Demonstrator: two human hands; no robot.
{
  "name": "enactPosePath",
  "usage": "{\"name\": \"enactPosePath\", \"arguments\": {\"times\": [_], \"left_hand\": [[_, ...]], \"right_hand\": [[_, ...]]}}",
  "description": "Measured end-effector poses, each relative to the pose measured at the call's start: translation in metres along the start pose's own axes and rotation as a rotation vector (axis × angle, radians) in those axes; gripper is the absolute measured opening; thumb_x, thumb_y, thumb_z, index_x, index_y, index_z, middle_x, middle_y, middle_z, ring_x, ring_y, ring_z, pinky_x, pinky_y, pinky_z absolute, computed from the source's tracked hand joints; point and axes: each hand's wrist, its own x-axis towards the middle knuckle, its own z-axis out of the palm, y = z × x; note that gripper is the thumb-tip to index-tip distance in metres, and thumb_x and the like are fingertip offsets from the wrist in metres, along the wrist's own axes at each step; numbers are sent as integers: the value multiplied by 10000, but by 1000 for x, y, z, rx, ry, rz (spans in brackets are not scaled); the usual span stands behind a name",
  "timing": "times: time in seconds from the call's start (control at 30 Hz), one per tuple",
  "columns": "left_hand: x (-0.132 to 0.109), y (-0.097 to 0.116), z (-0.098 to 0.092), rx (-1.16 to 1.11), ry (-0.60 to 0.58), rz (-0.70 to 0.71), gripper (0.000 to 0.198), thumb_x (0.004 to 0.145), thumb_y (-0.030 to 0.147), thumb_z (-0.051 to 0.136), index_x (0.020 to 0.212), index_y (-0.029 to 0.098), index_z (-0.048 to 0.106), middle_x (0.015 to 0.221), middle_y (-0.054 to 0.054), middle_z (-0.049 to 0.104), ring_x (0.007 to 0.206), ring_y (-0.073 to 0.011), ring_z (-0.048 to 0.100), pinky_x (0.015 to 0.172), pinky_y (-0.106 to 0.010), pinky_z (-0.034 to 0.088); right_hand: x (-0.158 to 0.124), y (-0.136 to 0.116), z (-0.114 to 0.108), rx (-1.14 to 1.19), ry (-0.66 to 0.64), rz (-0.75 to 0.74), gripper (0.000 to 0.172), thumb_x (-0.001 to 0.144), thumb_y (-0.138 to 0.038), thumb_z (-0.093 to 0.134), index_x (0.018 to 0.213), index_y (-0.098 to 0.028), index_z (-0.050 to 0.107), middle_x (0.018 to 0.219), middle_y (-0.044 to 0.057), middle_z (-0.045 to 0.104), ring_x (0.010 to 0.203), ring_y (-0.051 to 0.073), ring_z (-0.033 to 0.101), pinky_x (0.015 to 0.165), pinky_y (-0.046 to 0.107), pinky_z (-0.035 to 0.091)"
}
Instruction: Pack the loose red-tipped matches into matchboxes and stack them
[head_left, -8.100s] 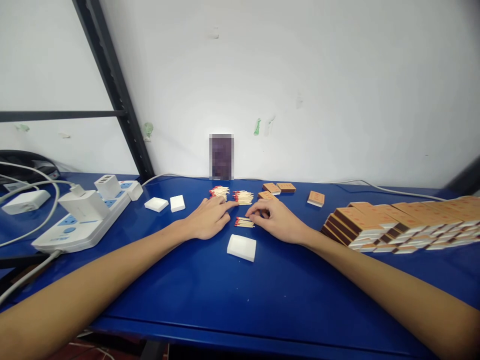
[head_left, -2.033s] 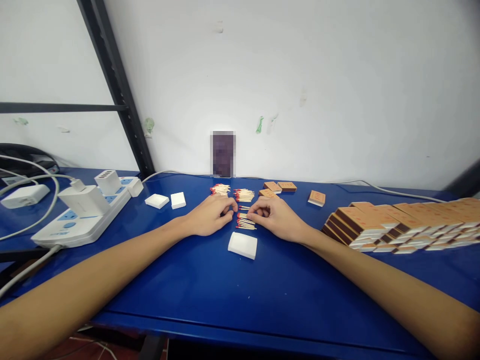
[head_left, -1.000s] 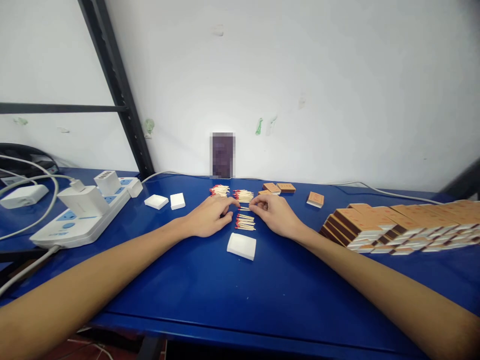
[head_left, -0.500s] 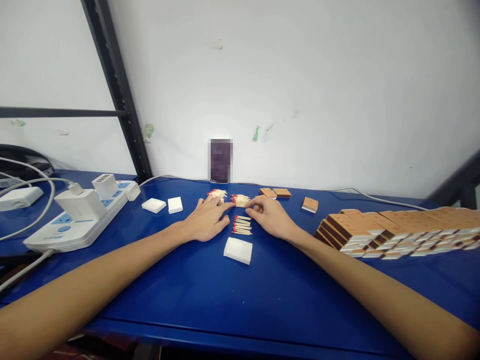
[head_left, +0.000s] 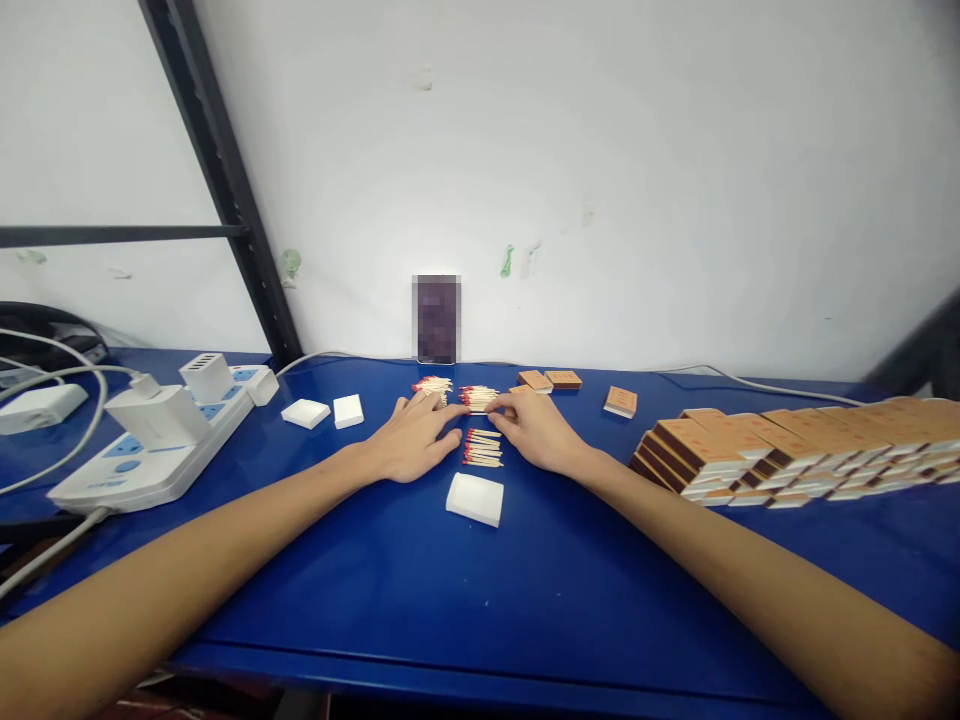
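Note:
Red-tipped matches lie in several groups at the middle of the blue table. My left hand [head_left: 414, 437] rests palm down with its fingers apart, partly over the left match pile [head_left: 433, 385]; its index fingertip reaches the left end of a match at the near edge of the back match group [head_left: 478, 397]. The fingers of my right hand [head_left: 534, 430] are bent together at that match's right end, and whether they grip it is too small to tell. Nearer to me is a row of matches [head_left: 482, 448], with a white tray [head_left: 475, 499] in front of it.
Two small white trays [head_left: 306, 413] [head_left: 349, 411] lie at the left, beside a power strip [head_left: 157, 470] with chargers and cables. Orange matchboxes [head_left: 621, 402] lie behind my right hand, and a large matchbox stack [head_left: 795, 450] stands right. A blurred upright device [head_left: 437, 318] leans on the wall.
The view has shifted slightly. Both hands stay almost in place at the back match group, with a match now visible between their fingertips.

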Motion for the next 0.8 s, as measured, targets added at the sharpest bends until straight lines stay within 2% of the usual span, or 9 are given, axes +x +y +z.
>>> {"name": "enactPosePath", "arguments": {"times": [0.17, 0.33, 0.47, 0.6, 0.8], "left_hand": [[0, 1, -1, -3, 0, -7, 462, 966, 437, 312, 1369, 255, 445, 1119, -105, 526, 1118, -291, 458, 919, -488, 356], [1, 0, 0, -25, 10, 12, 492, 966, 506, 301, 1352, 247, 462, 1132, -111, 531, 1126, -303, 457, 924, -498, 346], [0, -1, 0, -42, 9, 38, 448, 965, 476, 325, 1327, 253, 467, 1157, -112, 533, 1138, -301, 451, 923, -498, 342], [-1, -2, -1, -58, 23, 68, 391, 964, 448, 334, 1259, 249, 497, 1160, -102, 534, 1123, -289, 454, 909, -487, 352], [0, -2, 1, -17, 14, -23, 482, 959, 454, 318, 1383, 248, 422, 1200, -124, 486, 1146, -316, 421, 938, -533, 336]], "right_hand": [[1, 1, 1, -5, -4, 1, 207, 881, -184, 523, 950, -144, 714, 643, 27, 627, 622, 164, 536, 635, 282, 360], [1, 0, 0, 0, -8, 4, 183, 874, -173, 525, 886, -156, 707, 565, 1, 571, 587, 158, 509, 632, 282, 347], [1, -1, 0, 21, -8, 14, 145, 868, -179, 526, 838, -160, 666, 554, -13, 543, 562, 145, 483, 604, 274, 336], [1, 0, -1, 68, -56, 22, 114, 849, -159, 519, 815, -165, 627, 553, -30, 530, 534, 125, 465, 571, 256, 338], [0, -3, -11, 146, -152, 27, 105, 813, -208, 566, 725, -177, 615, 546, -42, 513, 529, 114, 471, 523, 240, 332]]}}
